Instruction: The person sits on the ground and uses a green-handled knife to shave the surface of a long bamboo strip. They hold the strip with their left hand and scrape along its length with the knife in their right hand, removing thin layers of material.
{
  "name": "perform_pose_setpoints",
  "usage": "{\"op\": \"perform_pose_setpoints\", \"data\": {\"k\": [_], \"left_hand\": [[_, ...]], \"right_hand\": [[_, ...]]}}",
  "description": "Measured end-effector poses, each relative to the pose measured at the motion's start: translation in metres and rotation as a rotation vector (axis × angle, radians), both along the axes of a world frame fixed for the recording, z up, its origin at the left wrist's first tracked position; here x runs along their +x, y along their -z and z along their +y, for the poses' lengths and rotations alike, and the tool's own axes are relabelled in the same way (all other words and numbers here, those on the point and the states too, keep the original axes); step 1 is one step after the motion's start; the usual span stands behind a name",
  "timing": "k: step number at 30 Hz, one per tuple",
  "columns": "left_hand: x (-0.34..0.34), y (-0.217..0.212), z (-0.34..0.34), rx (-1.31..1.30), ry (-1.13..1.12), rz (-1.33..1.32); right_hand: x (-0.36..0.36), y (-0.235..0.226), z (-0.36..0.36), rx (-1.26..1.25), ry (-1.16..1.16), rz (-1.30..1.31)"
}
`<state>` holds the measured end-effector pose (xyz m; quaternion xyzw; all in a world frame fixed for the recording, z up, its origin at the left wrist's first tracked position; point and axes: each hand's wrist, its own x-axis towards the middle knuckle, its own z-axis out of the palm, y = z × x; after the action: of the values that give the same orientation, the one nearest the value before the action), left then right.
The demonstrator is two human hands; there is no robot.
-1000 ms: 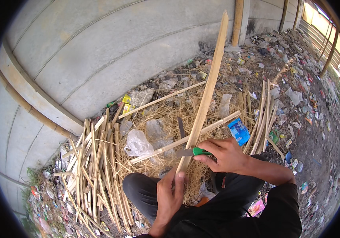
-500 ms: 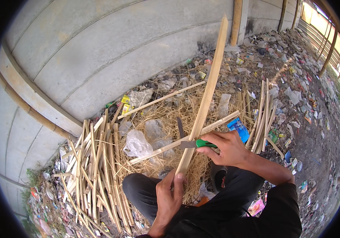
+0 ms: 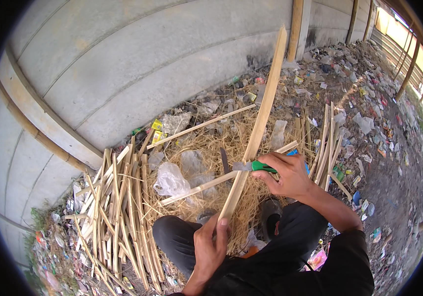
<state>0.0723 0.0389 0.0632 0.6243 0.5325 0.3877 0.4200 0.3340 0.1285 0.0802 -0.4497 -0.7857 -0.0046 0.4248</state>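
Note:
My left hand (image 3: 211, 245) is closed round the near end of a long, pale bamboo strip (image 3: 263, 108), which slants up and away to the right. My right hand (image 3: 285, 173) grips a knife with a green handle (image 3: 264, 167). Its grey blade (image 3: 242, 166) lies across the strip, touching it a little above its lower third. Under the strip, another bamboo stick (image 3: 199, 189) lies crosswise on a heap of shavings (image 3: 251, 202). A dark flat blade-like piece (image 3: 224, 159) rests on the shavings to the left.
A big pile of bamboo sticks (image 3: 122, 217) lies at left, a smaller bundle (image 3: 326, 143) at right. A white plastic bag (image 3: 171, 179) sits among the shavings. Litter (image 3: 369, 123) covers the ground; a concrete wall (image 3: 147, 64) stands behind. My bent knees frame the near side.
The knife in my right hand has moved a little up along the bamboo strip, away from me. My left hand stays at the near end.

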Motion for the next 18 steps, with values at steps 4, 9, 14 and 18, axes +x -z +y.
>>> {"op": "perform_pose_setpoints", "data": {"k": [4, 9, 14, 18], "left_hand": [[-0.006, 0.0, -0.003, -0.029, -0.001, -0.008], [-0.012, 0.005, -0.008, -0.042, 0.013, 0.015], [-0.028, 0.023, -0.027, -0.104, 0.026, 0.005], [-0.042, 0.022, -0.046, -0.197, 0.046, 0.014]], "right_hand": [[-0.003, -0.008, 0.0, -0.069, -0.017, -0.035], [0.018, -0.006, 0.02, 0.011, 0.098, 0.079], [0.049, -0.007, 0.044, -0.058, 0.251, 0.135], [0.101, -0.007, 0.066, -0.11, 0.431, 0.237]]}}
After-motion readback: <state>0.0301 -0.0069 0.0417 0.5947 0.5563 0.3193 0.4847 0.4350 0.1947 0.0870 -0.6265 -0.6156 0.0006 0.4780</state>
